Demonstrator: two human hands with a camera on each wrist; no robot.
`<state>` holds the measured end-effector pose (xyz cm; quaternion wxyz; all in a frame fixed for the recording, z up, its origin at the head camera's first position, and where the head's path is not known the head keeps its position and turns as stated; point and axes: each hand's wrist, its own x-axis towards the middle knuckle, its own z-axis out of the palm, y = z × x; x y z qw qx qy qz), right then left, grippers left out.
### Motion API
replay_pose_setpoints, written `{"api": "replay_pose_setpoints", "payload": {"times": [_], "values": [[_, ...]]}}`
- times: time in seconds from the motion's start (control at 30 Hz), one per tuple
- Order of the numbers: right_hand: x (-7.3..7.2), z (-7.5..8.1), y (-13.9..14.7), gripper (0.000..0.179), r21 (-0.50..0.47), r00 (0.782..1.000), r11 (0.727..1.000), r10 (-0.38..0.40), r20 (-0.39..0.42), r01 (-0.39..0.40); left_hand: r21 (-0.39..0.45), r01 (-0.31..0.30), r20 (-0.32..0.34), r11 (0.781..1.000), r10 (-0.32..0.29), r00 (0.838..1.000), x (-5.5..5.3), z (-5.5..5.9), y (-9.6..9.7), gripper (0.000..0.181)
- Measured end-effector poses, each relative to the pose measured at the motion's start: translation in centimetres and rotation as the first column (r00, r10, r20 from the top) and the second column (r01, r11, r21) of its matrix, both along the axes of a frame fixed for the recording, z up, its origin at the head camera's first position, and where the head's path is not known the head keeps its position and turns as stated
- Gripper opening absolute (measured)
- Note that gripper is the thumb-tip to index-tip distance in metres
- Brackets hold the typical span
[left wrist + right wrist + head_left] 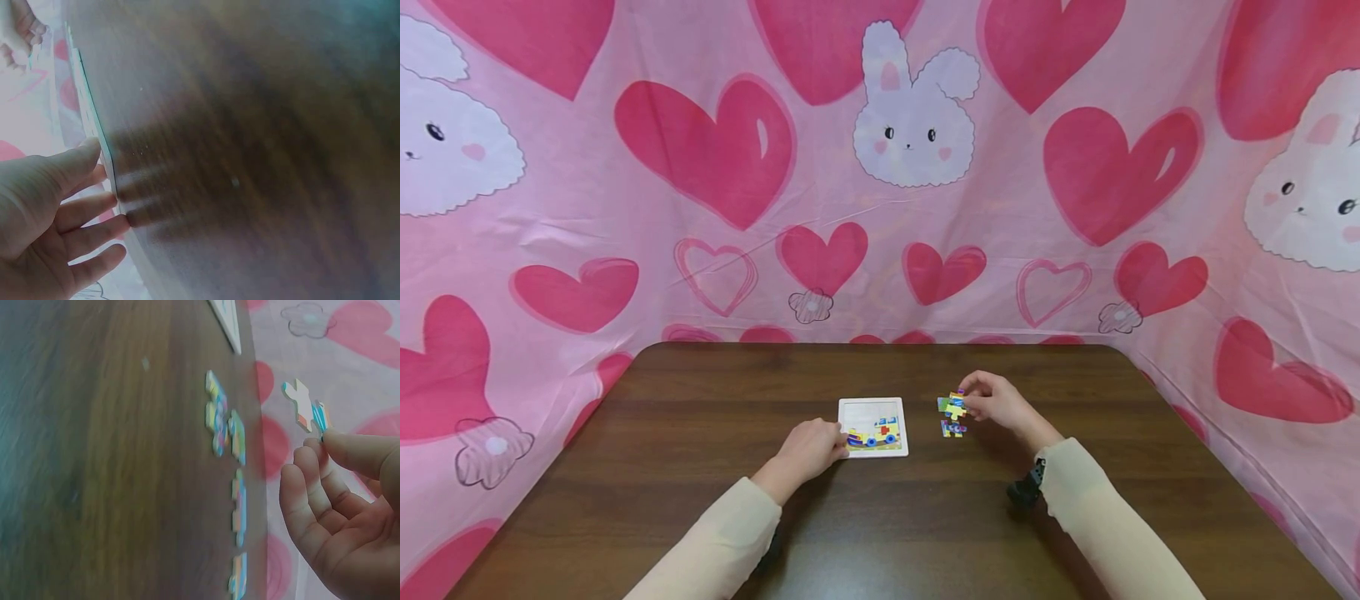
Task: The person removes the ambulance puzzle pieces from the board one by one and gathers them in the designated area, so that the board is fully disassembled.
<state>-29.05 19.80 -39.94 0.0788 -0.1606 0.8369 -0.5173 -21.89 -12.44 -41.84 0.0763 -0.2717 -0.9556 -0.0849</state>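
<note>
A white-framed puzzle tray (872, 402) lies on the table, its lower part filled with a yellow vehicle picture. My left hand (808, 450) grips the tray's lower left corner, thumb at the near edge and fingers along the side; the left wrist view shows this hand (69, 212) at the tray edge (90, 103). Between thumb and forefinger, my right hand (996, 402) pinches a jigsaw piece (301, 403), raised over other pieces. Below it, several loose jigsaw pieces (953, 429) lie on the table to the right of the tray.
Dark brown wooden table (880, 517) extends around the tray on all sides. A pink curtain (835, 200) with hearts and rabbits encloses its back and sides. More loose pieces (239, 509) lie in a row in the right wrist view.
</note>
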Motion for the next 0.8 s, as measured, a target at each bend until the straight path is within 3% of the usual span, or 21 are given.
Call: {"api": "replay_pose_setpoints", "payload": {"times": [0.33, 0.8], "values": [[0.1, -0.9, 1.9, 0.019, 0.045, 1.0, 0.999, -0.014, 0.025, 0.012, -0.008, -0.032, 0.031, 0.999, 0.032, 0.999, 0.1, 0.1, 0.2, 0.016], [0.0, -1.9, 3.4, 0.012, 0.137, 0.998, 0.99, 0.021, 0.056, -0.028, -0.002, -0.016, 0.014, 1.0, 0.016, 1.0, 0.0, 0.1, 0.1, 0.013]]}}
